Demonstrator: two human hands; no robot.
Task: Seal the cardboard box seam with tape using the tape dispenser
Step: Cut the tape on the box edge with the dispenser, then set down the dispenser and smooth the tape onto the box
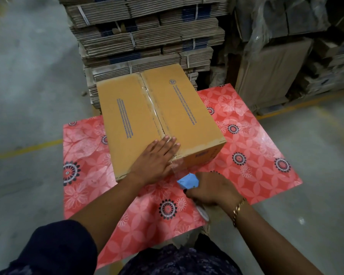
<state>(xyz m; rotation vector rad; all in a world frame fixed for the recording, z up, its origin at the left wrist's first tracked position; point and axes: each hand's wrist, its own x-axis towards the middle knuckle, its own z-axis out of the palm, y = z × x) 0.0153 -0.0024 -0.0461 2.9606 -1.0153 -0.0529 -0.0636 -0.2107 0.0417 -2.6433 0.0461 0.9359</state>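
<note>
The cardboard box [159, 120] sits on a red floral table [256, 155], clear tape along its centre seam [153, 108]. The left hand [157, 157] lies flat and open on the near end of the box, over the seam. The right hand [211, 189] is closed around the blue tape dispenser [188, 180] just below the box's near edge — tape seems to run from it to the box, though blur hides the join

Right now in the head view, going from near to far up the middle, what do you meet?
Patterned red table cover → right hand gripping the blue tape dispenser → left hand flat on the box's near end → cardboard box with its taped seam → strapped stacks of flattened cartons.
</note>
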